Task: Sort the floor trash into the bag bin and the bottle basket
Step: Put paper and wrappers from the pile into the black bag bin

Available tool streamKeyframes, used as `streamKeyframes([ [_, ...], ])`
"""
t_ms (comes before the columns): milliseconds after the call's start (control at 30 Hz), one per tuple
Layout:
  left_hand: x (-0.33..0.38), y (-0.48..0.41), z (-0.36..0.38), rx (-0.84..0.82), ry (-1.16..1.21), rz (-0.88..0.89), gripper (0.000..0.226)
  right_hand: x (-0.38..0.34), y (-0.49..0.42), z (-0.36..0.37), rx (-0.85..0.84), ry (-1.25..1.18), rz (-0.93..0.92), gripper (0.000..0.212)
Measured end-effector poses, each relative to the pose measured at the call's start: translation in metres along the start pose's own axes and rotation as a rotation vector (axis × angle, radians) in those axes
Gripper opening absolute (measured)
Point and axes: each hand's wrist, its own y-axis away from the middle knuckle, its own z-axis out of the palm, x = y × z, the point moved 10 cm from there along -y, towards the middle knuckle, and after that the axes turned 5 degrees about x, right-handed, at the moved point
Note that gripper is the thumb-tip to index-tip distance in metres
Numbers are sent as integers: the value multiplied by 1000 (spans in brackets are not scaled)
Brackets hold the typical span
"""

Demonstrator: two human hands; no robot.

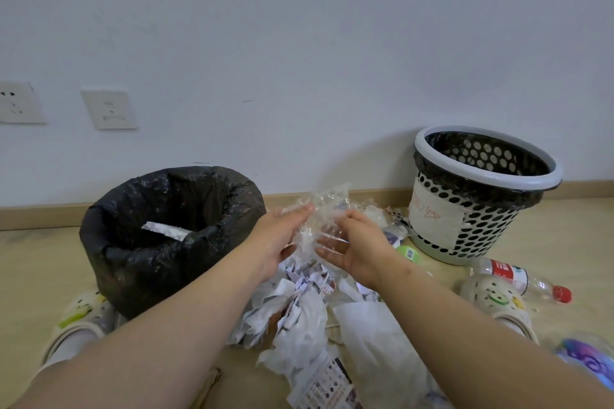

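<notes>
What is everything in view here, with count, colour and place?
bag bin: one, black, floor left by the wall
bottle basket: one, white perforated, black liner, floor right
plastic wrap: one, clear, between both hands
paper pile: one heap, white, floor centre
bottle: one, clear, red label and cap, lying by the basket
green item: one, barcoded, beside the basket
purple item: one, blurred, bottom right
wall sockets: two, white, wall left
shoes: two, pale, either side
left hand: one, grips the plastic wrap
right hand: one, grips the plastic wrap

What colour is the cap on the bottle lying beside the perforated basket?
The cap is red; head view.
</notes>
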Motion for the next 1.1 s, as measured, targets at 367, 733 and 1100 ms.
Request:
streamKeyframes([
  [367,5,2,2,50,-159,176,32,7,-5,-5,101,436,-144,25],
  [733,-24,-22,-29,414,-285,278,21,52,-28,-85,295,839,-166,13],
  [1100,-70,-120,20,310,-403,183,25,22,-146,-116,375,1271,-270,33],
])
